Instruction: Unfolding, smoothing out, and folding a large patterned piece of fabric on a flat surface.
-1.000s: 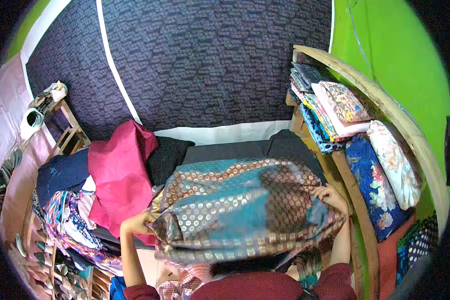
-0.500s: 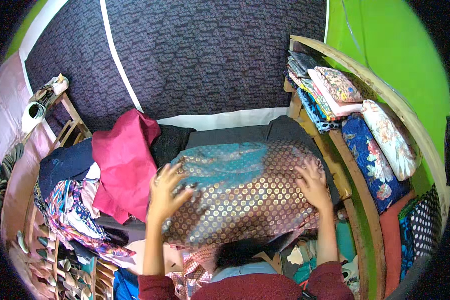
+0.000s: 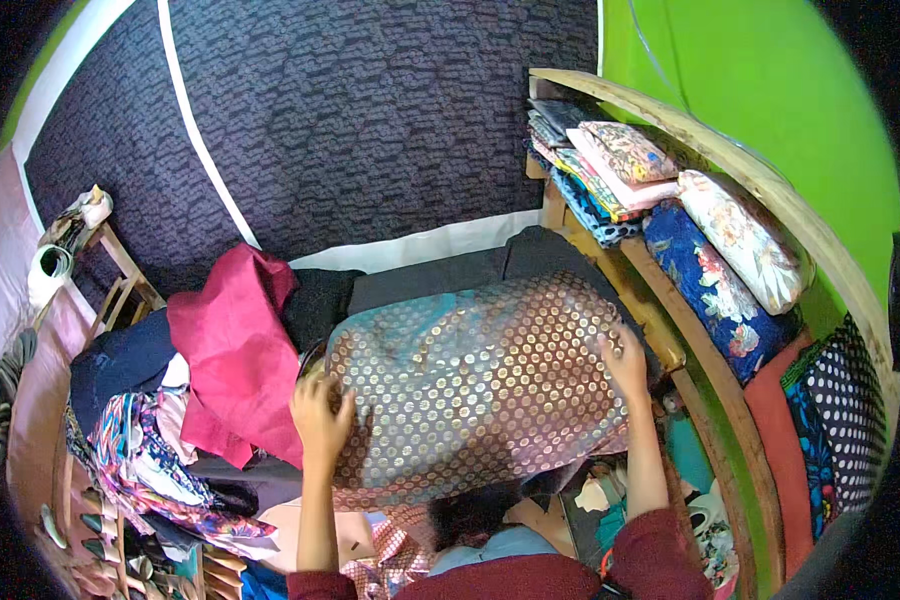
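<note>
A brown cloth (image 3: 480, 400) with rows of gold dots lies spread over a dark padded surface in front of me, teal showing along its far left part. My left hand (image 3: 322, 412) is at the cloth's left edge, its thumb apart from the fingers. Over at the right edge, my right hand (image 3: 626, 368) touches the cloth with its fingers spread. Neither hand plainly pinches the fabric. A crimson cloth (image 3: 232, 350) lies heaped just left of the dotted one.
Multicoloured garments (image 3: 145, 455) hang in a pile at the left. Folded fabrics (image 3: 610, 170) are stacked on a wooden shelf (image 3: 660, 275) to the right, with rolled floral cloth (image 3: 740, 240) nearer. Dark patterned fabric (image 3: 390, 120) covers the back wall. Assorted items sit below, by my arms.
Both hands have moved toward me along the cloth's sides. The dotted cloth lies flatter, and less teal shows. The whole view has also shifted slightly.
</note>
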Demonstrator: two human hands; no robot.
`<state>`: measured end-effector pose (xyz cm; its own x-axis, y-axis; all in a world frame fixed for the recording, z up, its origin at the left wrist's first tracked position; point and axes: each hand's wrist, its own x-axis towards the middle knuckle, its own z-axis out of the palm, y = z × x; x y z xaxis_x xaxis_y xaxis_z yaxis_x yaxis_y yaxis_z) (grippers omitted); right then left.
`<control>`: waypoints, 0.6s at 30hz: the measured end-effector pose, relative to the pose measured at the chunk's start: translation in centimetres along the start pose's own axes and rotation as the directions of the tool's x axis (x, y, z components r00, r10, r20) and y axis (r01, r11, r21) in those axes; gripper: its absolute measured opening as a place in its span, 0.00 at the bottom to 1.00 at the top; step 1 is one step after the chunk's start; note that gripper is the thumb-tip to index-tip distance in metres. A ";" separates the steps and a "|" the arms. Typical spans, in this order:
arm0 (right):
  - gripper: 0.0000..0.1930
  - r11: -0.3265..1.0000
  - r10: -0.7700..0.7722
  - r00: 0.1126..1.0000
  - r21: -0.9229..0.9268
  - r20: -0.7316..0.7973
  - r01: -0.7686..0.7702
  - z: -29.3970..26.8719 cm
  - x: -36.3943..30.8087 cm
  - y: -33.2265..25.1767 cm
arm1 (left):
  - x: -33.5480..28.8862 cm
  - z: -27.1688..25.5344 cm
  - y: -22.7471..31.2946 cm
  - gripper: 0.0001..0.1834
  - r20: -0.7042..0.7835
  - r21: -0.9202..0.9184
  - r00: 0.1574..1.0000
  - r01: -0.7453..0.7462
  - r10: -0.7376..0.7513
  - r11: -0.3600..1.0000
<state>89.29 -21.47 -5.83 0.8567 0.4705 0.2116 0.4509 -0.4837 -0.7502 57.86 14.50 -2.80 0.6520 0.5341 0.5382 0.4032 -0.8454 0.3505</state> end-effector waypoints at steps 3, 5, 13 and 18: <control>0.36 0.983 0.063 0.960 -0.150 -0.274 -0.107 1.3 3.8 0.0 | 4.7 2.5 -2.5 0.39 -0.080 0.342 0.995 -0.024 0.054 0.939; 0.46 0.840 0.419 0.870 -0.252 -0.261 -0.480 3.4 6.4 0.6 | 5.9 5.4 -3.7 0.49 0.231 0.437 0.944 0.118 -0.238 0.892; 0.53 0.855 0.221 0.937 -0.410 -0.269 -0.319 6.9 4.9 0.2 | 5.7 5.3 -3.4 0.61 0.373 0.099 0.874 0.297 -0.312 0.950; 0.54 0.963 0.220 0.953 -0.108 -0.210 -0.246 7.3 6.6 -2.1 | 5.0 6.4 -12.1 0.49 0.518 0.117 0.629 0.619 -0.579 0.777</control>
<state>92.21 -11.97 -7.43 0.9679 0.1870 0.1680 0.2505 -0.6612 -0.7072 60.39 27.39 -9.27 0.5094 0.8199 -0.2612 0.7916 -0.3274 0.5159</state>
